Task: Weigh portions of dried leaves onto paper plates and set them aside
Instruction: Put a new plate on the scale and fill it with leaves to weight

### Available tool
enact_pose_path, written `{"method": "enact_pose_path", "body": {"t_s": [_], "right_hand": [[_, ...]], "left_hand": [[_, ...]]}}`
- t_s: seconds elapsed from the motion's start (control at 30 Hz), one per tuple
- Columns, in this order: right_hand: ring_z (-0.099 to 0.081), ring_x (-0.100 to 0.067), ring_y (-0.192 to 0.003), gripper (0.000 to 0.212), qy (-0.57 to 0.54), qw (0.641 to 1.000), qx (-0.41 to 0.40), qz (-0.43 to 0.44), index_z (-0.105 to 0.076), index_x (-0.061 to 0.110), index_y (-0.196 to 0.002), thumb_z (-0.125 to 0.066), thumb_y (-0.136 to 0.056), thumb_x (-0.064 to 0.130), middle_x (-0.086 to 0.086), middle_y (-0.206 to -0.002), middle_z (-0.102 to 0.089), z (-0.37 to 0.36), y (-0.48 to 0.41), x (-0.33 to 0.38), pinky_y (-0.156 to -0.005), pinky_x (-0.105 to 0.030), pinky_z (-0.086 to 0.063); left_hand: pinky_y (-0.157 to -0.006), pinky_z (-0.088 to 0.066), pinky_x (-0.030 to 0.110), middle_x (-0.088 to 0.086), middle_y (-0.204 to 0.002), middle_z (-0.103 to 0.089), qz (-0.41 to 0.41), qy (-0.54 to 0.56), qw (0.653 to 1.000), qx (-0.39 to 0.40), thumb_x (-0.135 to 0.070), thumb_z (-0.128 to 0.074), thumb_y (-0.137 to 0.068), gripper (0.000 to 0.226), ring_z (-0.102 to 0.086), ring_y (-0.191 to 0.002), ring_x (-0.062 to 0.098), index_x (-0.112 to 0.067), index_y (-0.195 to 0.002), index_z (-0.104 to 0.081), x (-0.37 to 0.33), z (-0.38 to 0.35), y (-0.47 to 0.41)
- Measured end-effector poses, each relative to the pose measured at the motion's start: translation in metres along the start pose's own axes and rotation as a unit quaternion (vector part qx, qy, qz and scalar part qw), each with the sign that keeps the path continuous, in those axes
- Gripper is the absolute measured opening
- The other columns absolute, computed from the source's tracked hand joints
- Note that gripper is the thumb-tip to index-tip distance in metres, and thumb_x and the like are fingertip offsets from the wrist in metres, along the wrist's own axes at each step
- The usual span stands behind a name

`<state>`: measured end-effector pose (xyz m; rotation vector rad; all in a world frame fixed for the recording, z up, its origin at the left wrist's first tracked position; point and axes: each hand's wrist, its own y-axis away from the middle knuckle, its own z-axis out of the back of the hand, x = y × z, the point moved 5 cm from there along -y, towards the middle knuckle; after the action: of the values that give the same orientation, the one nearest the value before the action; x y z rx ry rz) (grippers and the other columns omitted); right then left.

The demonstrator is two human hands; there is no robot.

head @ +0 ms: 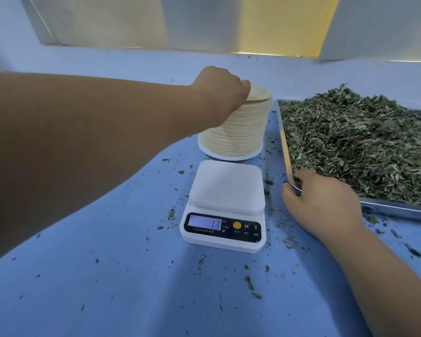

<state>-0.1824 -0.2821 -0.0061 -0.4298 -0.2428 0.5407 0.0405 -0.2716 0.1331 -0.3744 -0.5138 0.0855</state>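
Well, left hand point(223, 85) on plate rim point(263, 93).

Blue-covered table point(107, 288) against a pale blue wall point(7, 32), with cream and yellow panels point(204, 20) above.

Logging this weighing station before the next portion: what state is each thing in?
Scale: switched on, platform bare, display reads minus 13.
Plate stack: tall, upright.
Top plate: tilted up, pinched by left hand.
Tray: heaped with dried leaves, right hand grips its near corner.
Table: strewn with leaf bits.
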Motion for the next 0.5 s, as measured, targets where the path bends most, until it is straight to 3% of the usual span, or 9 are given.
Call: {"method": "enact_pose_path", "body": {"t_s": [0.1,0.2,0.33,0.5], "right_hand": [[-0.05,-0.016,-0.048,0.022,0.001,1.0,0.0,0.002,-0.058,0.022,-0.088,-0.05,-0.095,0.042,0.006,-0.055,-0.053,0.001,0.0,0.0,-0.054,-0.029,-0.026],[-0.049,-0.016,-0.049,0.021,0.001,1.0,0.002,0.005,-0.058,0.022,-0.088,-0.051,-0.095,0.04,0.006,-0.056,-0.053,0.002,0.001,0.001,-0.056,-0.03,-0.026],[-0.049,-0.015,-0.05,0.019,-0.01,1.0,0.011,-0.003,-0.058,0.022,-0.093,-0.05,-0.095,0.04,0.007,-0.057,-0.053,0.005,0.002,0.002,-0.061,-0.031,-0.03],[-0.05,-0.02,-0.058,0.024,0.011,0.999,0.038,-0.013,-0.057,0.02,-0.105,-0.045,-0.094,0.039,0.005,-0.061,-0.054,0.004,0.005,0.005,-0.075,-0.036,-0.037]], "left_hand": [[-0.053,-0.026,0.032,0.002,-0.074,-0.038,0.047,0.029,0.998,-0.024,0.005,-0.057,-0.078,0.028,-0.04,-0.062,0.024,-0.011,-0.096,-0.042,0.008,0.001,0.005],[-0.065,-0.038,0.038,0.004,-0.083,-0.043,0.128,0.122,0.982,-0.064,0.004,-0.053,-0.076,0.023,-0.046,-0.081,0.031,-0.011,-0.092,-0.048,0.021,-0.002,0.017],[-0.07,-0.04,0.038,0.008,-0.101,-0.054,0.209,0.263,0.931,-0.143,0.006,-0.047,-0.072,0.025,-0.05,-0.095,0.03,-0.011,-0.088,-0.057,0.034,-0.017,0.04],[-0.073,-0.046,0.04,0.001,-0.102,-0.057,0.193,0.356,0.877,-0.258,0.01,-0.045,-0.07,0.027,-0.056,-0.098,0.025,-0.011,-0.08,-0.059,0.032,-0.032,0.092]]}}
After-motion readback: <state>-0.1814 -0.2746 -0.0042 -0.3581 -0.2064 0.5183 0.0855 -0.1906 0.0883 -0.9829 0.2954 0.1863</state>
